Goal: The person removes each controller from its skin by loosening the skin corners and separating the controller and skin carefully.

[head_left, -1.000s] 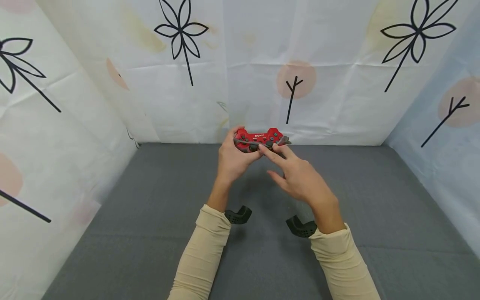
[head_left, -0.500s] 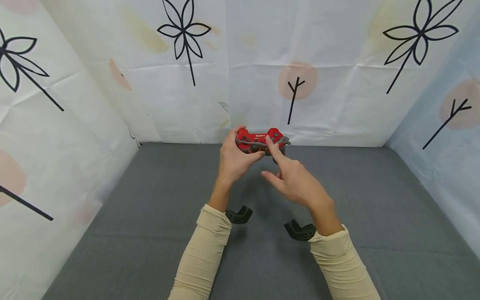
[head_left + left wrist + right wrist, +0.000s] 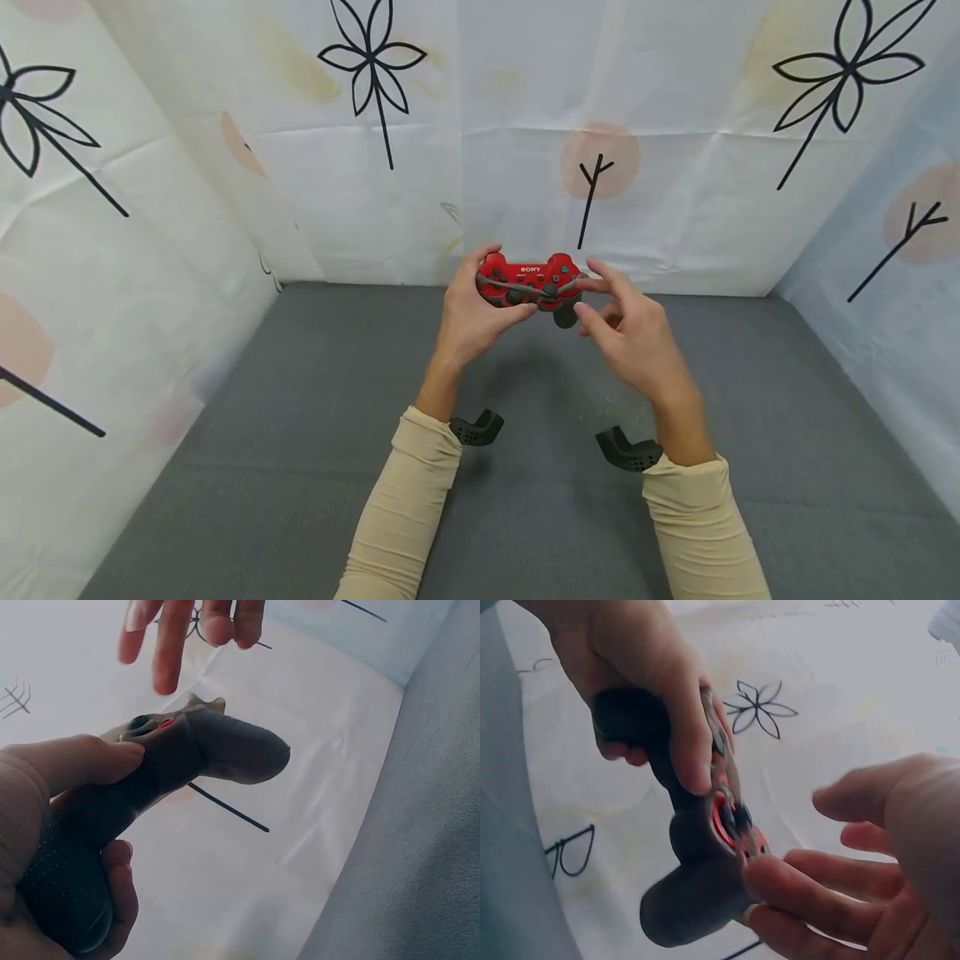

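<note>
A red and black game controller [image 3: 517, 272], marked SONY, is held up over the far part of the grey surface. Across its face runs a thin greyish strap or band [image 3: 733, 776]. My left hand [image 3: 476, 312] grips the controller's left side, its thumb [image 3: 90, 761] along the near edge and fingers wrapped round the grip. At the controller's right end is my right hand [image 3: 637, 337], with the index and middle fingers reaching out and the thumb apart. Whether those fingertips touch the band or the controller I cannot tell. The controller's right grip [image 3: 682, 904] points down, unheld.
Grey cloth [image 3: 337, 400] covers the table. White fabric walls [image 3: 510, 183] with printed flowers and circles stand close behind the controller and on both sides. A black camera mount [image 3: 477, 429] sits at the left wrist, and another black mount [image 3: 628, 450] at the right.
My right hand has moved from the controller's front middle, where its index finger pointed at the face, to the right end. The left hand keeps its grip, with the controller shifted slightly right.
</note>
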`<state>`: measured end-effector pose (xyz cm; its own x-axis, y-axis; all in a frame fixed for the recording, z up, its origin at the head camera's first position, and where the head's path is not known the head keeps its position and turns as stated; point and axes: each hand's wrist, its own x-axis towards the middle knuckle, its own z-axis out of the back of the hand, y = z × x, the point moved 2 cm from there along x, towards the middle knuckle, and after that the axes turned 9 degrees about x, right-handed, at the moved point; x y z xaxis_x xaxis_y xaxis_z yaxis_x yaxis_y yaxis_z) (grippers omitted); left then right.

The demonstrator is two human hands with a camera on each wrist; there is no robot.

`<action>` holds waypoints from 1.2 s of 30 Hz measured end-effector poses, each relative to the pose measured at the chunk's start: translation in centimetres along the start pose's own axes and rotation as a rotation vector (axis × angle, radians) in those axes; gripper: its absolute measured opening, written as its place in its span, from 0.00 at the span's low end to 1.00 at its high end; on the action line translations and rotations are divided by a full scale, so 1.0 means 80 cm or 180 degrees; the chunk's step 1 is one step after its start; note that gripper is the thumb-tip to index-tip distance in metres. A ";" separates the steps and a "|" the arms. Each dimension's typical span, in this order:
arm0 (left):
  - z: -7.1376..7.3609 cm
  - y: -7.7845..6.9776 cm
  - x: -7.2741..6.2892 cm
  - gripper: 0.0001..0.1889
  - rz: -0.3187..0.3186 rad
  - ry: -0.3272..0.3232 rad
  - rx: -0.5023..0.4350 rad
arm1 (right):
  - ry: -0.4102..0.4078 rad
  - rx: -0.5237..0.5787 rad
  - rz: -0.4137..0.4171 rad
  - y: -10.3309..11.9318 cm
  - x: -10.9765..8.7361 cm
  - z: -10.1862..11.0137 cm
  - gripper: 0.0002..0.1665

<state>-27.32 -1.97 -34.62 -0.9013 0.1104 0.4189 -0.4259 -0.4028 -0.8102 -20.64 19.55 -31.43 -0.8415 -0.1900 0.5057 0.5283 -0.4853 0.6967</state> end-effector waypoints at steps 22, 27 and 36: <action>-0.016 -0.007 -0.005 0.45 -0.0301 0.0780 -0.0330 | -0.0169 0.1230 -0.1163 -0.054 0.008 -0.018 0.33; -0.017 -0.009 -0.007 0.46 -0.0160 0.0921 -0.0390 | -0.0476 0.1161 -0.1117 -0.050 0.008 -0.019 0.30; -0.017 -0.013 -0.006 0.50 -0.0320 0.1027 -0.0331 | -0.1089 0.1025 -0.1051 -0.040 0.006 -0.005 0.26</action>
<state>-26.57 -0.35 -34.54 -0.8260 0.4329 0.3610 -0.5046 -0.2824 -0.8158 -22.77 20.67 -33.60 -0.9115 0.2405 0.3335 0.2965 -0.1775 0.9384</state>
